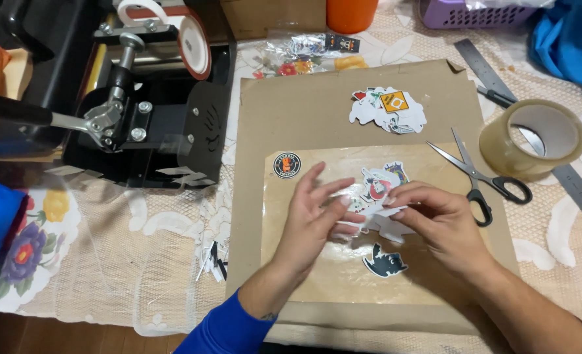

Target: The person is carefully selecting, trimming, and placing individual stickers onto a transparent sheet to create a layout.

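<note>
My left hand [317, 219] and my right hand [435, 219] meet over a clear plastic sheet [343, 269] that lies on a brown cardboard board [317, 111]. Between the fingertips of both hands is a small stack of cut-out stickers [375, 190], red, white and dark. My left fingers are spread, thumb and forefinger pinching the stack's left edge. My right fingers pinch its right edge. A round black and orange sticker [287, 165] lies at the sheet's top left. A dark blue sticker [384, 261] lies just below my hands.
A pile of stickers [388, 109] sits at the board's top. Scissors [484, 177], a roll of clear tape [533, 139] and a metal ruler [487, 69] lie to the right. A black heat press [147, 98] stands at left on the flowered tablecloth [42, 242]. An orange cup [351, 14] stands behind.
</note>
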